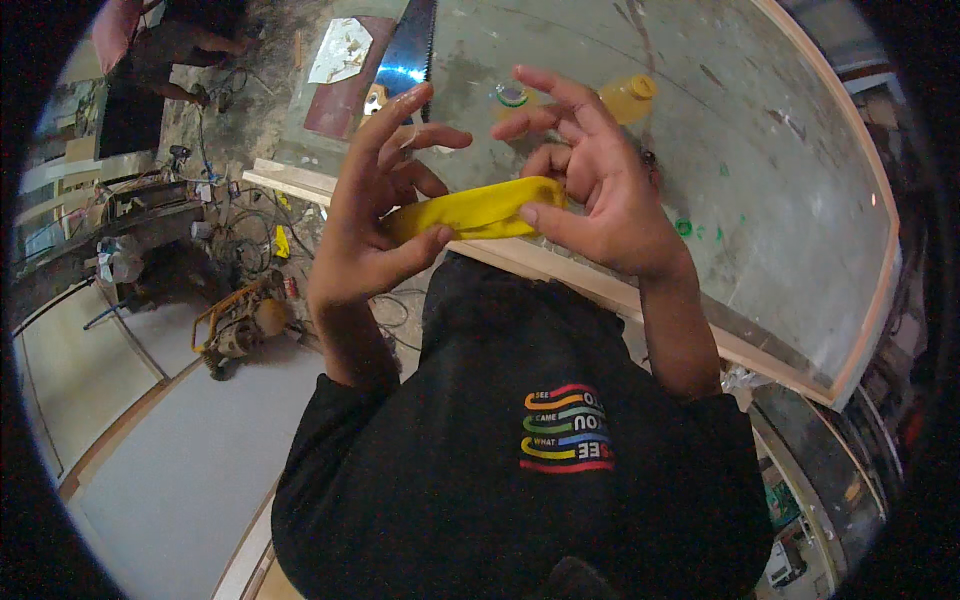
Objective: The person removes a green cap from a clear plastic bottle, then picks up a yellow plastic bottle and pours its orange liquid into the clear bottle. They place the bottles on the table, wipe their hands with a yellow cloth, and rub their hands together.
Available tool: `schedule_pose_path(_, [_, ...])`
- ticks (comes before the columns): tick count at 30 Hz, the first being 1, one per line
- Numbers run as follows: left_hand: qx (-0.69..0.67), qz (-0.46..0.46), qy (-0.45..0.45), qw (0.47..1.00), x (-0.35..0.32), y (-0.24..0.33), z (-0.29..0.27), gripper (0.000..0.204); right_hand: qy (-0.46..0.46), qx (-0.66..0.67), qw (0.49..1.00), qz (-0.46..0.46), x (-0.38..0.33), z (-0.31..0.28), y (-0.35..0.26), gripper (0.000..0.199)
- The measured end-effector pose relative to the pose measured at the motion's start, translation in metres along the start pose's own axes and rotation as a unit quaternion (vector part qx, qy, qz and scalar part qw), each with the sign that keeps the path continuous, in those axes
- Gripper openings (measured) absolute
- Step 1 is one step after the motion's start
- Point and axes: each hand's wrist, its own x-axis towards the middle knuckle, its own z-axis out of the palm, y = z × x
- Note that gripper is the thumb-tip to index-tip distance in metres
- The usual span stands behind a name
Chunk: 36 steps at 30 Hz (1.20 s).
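A flat yellow strip (475, 212), seemingly folded and marked with dark smudges, is stretched level between my two hands in front of my chest. Its left end is pinched by my left hand (365, 225), thumb below and the upper fingers raised and curved. At the other end, my right hand (610, 205) presses its thumb on the strip's face, with the index and middle fingers lifted away. What the strip is made of cannot be made out. Beyond my right fingers stand a bottle of yellow liquid (628, 98) and a clear bottle (510, 95) with a green ring.
A handsaw (405, 60) lies on the worktable (740, 180) beside a maroon board (330, 105) and white paper (342, 50). Wooden strips (580, 280) edge the table. A yellow-framed machine (240, 320) and cables are on the floor at left. Another person (150, 55) is at upper left.
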Motion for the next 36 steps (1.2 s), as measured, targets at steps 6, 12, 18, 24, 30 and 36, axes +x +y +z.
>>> schedule_pose_path(6, [-0.012,-0.048,-0.04,0.998,0.006,-0.011,-0.004,0.1,0.023,-0.102,0.994,-0.034,-0.003,-0.006,0.003,0.077])
schedule_pose_path(12, [0.032,-0.072,0.016,0.997,0.019,-0.026,-0.001,0.097,0.081,-0.147,0.986,0.002,0.004,-0.007,0.012,0.067])
schedule_pose_path(18, [0.101,0.008,0.016,0.995,0.026,-0.032,0.002,0.088,0.065,-0.204,0.977,-0.022,0.006,-0.016,0.011,0.073])
schedule_pose_path(24, [0.081,-0.001,0.011,0.997,0.031,-0.04,0.004,0.078,0.056,-0.234,0.97,-0.037,0.003,-0.019,0.006,0.073])
schedule_pose_path(30, [0.109,-0.012,0.026,0.994,0.034,-0.041,0.009,0.064,0.108,-0.244,0.964,0.004,0.0,-0.021,0.004,0.054])
schedule_pose_path(36, [0.179,0.008,0.03,0.983,0.043,-0.034,0.009,0.052,0.125,-0.294,0.944,-0.076,0.005,-0.028,0.011,0.043])
